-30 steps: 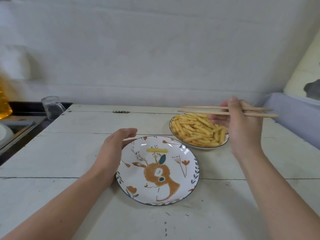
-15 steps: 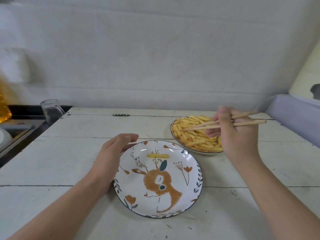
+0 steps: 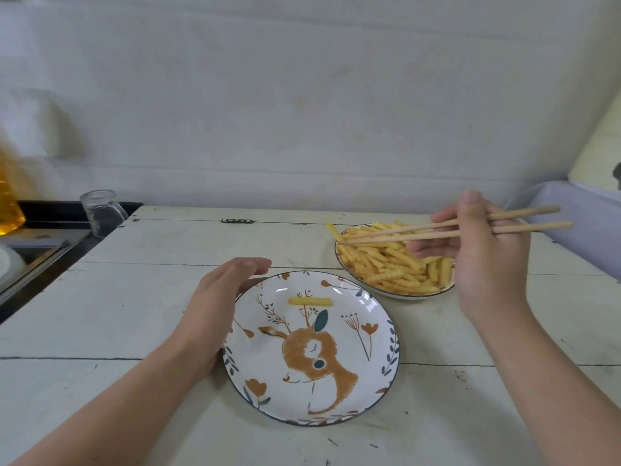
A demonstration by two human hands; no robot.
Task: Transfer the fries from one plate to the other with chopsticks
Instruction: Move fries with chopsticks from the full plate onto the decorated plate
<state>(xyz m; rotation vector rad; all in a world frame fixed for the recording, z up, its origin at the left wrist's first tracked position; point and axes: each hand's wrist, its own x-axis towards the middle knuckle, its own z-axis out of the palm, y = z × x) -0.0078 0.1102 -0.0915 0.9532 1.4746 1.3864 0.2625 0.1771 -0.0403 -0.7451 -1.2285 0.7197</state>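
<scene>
A deer-patterned plate (image 3: pixel 363 395) lies in front of me with one fry (image 3: pixel 309 301) on its far part. Behind it to the right stands a second plate (image 3: pixel 396 293) heaped with fries (image 3: pixel 389 264). My right hand (image 3: pixel 484 260) grips a pair of wooden chopsticks (image 3: pixel 420 230) above the heap; their tips pinch a single fry (image 3: pixel 332 230) at the plate's far left rim. My left hand (image 3: pixel 218 307) rests flat against the left edge of the deer plate, fingers straight.
The white wooden table (image 3: pixel 134 297) spreads to the left and toward me. An upturned glass jar (image 3: pixel 100 213) stands at the far left corner beside a dark counter (image 3: pixel 37 250). A pale lilac surface (image 3: pixel 581 223) borders the table on the right.
The chopsticks dipped into the fry heap and now point left with a fry pinched at their tips. My left hand and the deer plate stay as they were.
</scene>
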